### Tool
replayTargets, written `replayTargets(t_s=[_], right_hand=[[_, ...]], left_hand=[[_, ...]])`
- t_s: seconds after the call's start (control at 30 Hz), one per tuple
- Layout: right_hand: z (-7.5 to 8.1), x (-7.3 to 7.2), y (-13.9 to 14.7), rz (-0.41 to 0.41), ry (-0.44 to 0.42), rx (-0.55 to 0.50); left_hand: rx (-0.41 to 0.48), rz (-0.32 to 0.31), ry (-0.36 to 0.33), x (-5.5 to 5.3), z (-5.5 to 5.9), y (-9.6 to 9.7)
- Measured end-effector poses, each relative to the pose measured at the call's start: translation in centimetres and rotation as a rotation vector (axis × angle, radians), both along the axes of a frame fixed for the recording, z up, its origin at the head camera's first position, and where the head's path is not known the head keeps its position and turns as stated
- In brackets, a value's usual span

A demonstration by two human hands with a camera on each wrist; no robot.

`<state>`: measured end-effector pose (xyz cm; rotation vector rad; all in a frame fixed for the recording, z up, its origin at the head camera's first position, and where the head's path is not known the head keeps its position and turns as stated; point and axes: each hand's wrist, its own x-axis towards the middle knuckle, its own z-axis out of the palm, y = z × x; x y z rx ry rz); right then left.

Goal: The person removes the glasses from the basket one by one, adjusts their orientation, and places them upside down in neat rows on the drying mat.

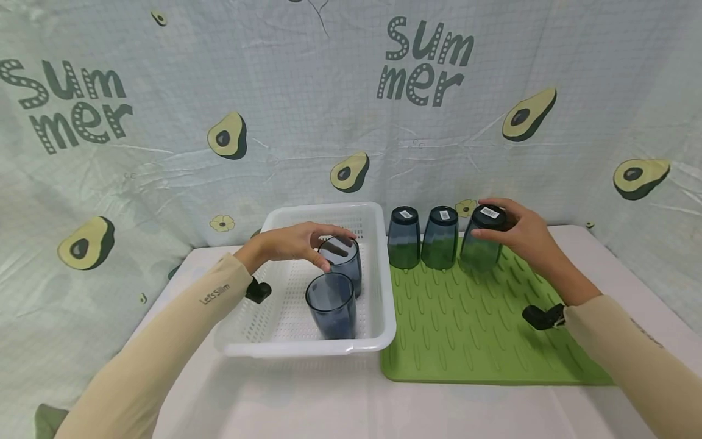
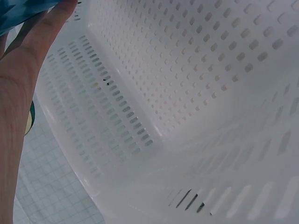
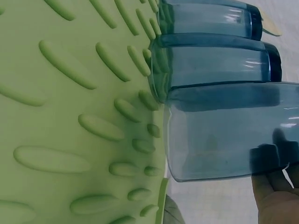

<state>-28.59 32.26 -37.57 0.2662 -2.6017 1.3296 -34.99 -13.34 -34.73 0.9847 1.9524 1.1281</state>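
My left hand (image 1: 298, 241) reaches into the white basket and grips the rim of the rear blue-tinted drinking glass (image 1: 351, 277), thumb at the near side and fingers at the far side. In the left wrist view only a corner of that glass (image 2: 23, 10) shows beside the fingers. A second glass (image 1: 331, 308) stands mouth up just in front of it. My right hand (image 1: 523, 235) holds an upside-down glass (image 3: 219, 135) near its labelled base, thumb and fingers on opposite sides. Its rim is close over the back of the green mat.
Two more upturned glasses (image 1: 404, 238) (image 1: 440, 238) stand in a row left of the held one, along the back of the ridged green drying mat (image 1: 439, 341). The perforated white basket (image 1: 386, 292) adjoins the mat's left side. A patterned cloth (image 1: 296, 91) hangs behind the table.
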Motion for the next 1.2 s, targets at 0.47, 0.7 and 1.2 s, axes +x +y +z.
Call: replayTargets(t_s=[0.47, 0.7, 1.2], right_hand=[[-0.4, -1.0, 0.3, -0.041, -0.083, 0.004], [-0.4, -1.3, 0.5, -0.056, -0.066, 0.03], [-0.6, -2.3, 0.0, -0.04, -0.084, 0.059]], left_hand=[[0.014, -0.017, 0.011, -0.3, -0.4, -0.1], [0.012, -0.016, 0.018, -0.4, -0.4, -0.1], [0.013, -0.016, 0.006, -0.2, -0.2, 0.0]])
